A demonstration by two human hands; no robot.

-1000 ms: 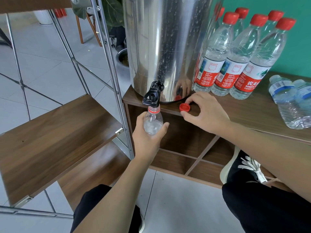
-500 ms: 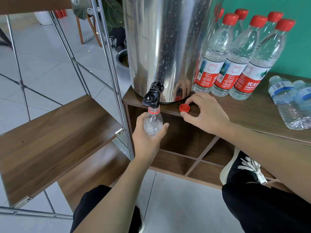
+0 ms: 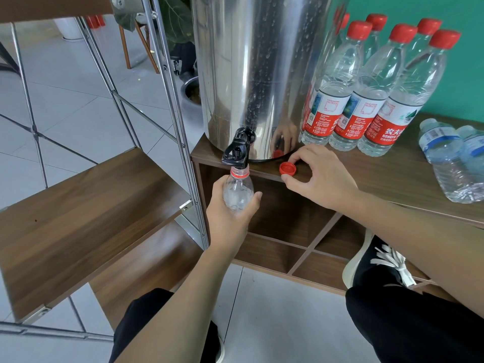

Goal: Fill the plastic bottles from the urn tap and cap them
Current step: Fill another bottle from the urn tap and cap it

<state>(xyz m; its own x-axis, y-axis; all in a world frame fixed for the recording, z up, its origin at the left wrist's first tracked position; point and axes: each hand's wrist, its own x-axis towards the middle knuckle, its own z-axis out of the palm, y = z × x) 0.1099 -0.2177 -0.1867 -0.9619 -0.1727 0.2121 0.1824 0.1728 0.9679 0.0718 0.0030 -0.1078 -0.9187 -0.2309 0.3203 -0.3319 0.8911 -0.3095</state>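
Brown wood formed the surface, with open cubbies beneath and a teal wall behind. On its left end a steel urn was stood, its black tap projecting past the front edge. An uncapped bottle was held upright with its mouth just under the tap by the left hand, whose fingers were wrapped round the body. A red cap was seen lying on the surface near the urn's base; it was touched by the right hand, thumb and forefinger set either side of it, though a firm pinch could not be told. Capped bottles with red labels were ranged right of the urn, and clear ones lay at the far right.
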